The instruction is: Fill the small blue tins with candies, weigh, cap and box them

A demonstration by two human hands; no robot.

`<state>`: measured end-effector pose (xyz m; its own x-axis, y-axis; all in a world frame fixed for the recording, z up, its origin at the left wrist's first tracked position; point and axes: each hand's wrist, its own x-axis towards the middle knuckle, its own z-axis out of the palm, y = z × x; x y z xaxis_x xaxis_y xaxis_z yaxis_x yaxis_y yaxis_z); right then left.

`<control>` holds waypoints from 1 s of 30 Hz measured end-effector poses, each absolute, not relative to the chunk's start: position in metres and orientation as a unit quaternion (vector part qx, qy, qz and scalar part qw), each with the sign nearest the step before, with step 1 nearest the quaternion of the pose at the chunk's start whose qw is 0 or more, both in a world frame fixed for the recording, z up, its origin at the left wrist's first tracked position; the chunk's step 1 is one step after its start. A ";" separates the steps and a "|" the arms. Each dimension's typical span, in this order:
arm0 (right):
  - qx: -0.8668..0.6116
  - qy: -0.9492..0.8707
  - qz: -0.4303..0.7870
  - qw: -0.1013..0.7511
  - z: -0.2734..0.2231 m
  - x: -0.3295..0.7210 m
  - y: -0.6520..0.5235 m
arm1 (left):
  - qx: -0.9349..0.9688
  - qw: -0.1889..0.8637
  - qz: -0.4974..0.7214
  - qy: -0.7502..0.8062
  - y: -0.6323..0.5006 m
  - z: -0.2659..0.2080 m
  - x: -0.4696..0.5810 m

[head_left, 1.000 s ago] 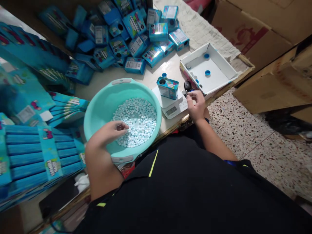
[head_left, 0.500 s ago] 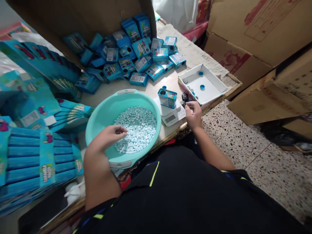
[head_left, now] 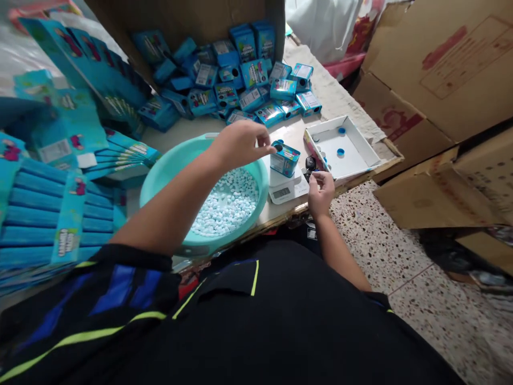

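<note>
My left hand reaches over the basin with its fingertips pinched at the round opening of a small blue carton. What the fingertips hold, if anything, is too small to make out. The carton stands upright on a white digital scale, whose display I cannot read. Below my left forearm, the turquoise basin contains many pale blue and white candies. My right hand rests by the scale's right side, its fingers closed near a black fob-like object; anything between them is hidden.
A shallow white tray with blue caps lies at the right. Behind the basin, many blue cartons are heaped against a cardboard box. Flat blue packaging is stacked at the left. Large cardboard boxes stand beyond the table edge.
My left hand has risen from the candies in the basin and moved right to the carton's opening. My right hand stays beside the scale. The camera view has shifted slightly.
</note>
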<state>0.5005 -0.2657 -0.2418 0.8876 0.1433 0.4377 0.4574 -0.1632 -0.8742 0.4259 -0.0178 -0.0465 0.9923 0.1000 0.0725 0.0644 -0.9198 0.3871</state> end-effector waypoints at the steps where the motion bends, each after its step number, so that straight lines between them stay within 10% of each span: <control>1: -0.751 -0.191 -0.127 0.620 -0.243 0.501 -0.265 | 0.976 0.209 0.059 0.032 -0.021 -0.051 0.436; 15: -0.751 -0.192 -0.111 0.621 -0.242 0.501 -0.264 | 0.975 0.178 0.065 0.118 -0.036 -0.045 0.408; 30: -0.783 -0.253 -0.144 0.550 -0.245 0.500 -0.270 | 0.890 0.150 -0.384 0.195 -0.022 -0.111 0.335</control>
<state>0.5001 -0.2701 -0.2452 0.8306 0.2376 0.5036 0.5543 -0.2666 -0.7885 0.3350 -0.0217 -0.1106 0.6294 0.2312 -0.7419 0.4615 -0.8793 0.1175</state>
